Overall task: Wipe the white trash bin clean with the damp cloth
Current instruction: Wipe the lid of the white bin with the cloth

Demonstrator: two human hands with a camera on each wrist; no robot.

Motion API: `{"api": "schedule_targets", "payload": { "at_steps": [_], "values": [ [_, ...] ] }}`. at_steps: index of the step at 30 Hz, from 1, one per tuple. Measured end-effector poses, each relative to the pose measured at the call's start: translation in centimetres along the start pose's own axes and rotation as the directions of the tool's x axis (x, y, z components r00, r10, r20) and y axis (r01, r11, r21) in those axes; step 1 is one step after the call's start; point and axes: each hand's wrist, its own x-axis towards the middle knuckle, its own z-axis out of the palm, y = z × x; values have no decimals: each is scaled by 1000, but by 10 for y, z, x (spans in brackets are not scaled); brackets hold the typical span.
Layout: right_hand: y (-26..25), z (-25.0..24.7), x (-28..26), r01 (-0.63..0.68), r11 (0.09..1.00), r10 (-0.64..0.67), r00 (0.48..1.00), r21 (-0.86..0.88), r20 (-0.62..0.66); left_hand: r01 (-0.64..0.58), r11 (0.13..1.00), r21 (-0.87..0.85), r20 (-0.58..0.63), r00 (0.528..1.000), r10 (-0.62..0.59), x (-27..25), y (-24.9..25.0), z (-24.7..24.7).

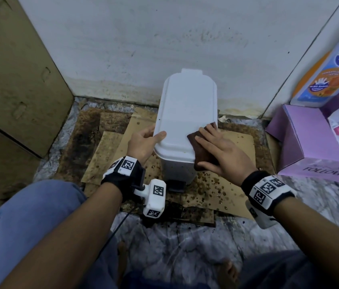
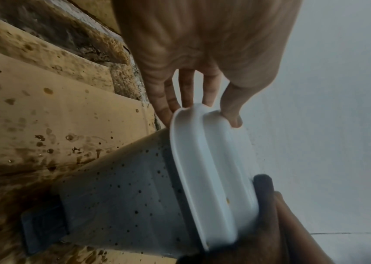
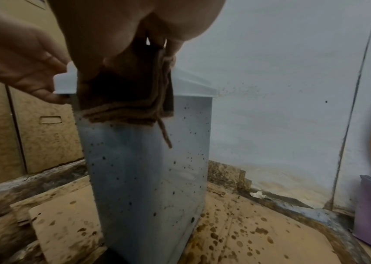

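The white trash bin [image 1: 185, 113] stands lid shut against the wall, its grey-white sides [image 3: 146, 178] speckled with dark spots. My left hand [image 1: 143, 140] grips the lid's near left corner, thumb on top and fingers [image 2: 168, 96] down the side. My right hand [image 1: 218, 147] lies flat, with straight fingers, on a folded brown cloth [image 1: 201, 151] at the lid's near right corner. The cloth [image 3: 123, 100] drapes over the lid's edge onto the bin's front, a loose thread hanging from it. A small yellowish spot shows on the lid's front rim [image 2: 227, 201].
Wet, brown-stained cardboard sheets [image 1: 227, 192] lie under and around the bin. A big cardboard box [image 1: 18, 90] stands at the left. At the right are a purple box [image 1: 306, 142] and a bottle [image 1: 331, 69]. A dark pedal [image 1: 177, 185] juts from the bin's base towards my knees.
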Motion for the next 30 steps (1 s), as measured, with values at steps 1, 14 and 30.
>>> {"api": "schedule_targets", "payload": {
  "at_steps": [1, 14, 30],
  "values": [
    [-4, 3, 1, 7, 1000, -7, 1000, -27, -20, -6, 1000, 4, -1, 1000, 6, 0, -1, 1],
    [-13, 9, 11, 83, 990, -83, 997, -117, 8, -31, 999, 25, -9, 999, 31, -1, -1, 2],
    [-19, 10, 11, -157, 983, 167, 979, 93, -116, -8, 1000, 5, -15, 1000, 8, -1, -1, 2]
  ]
}}
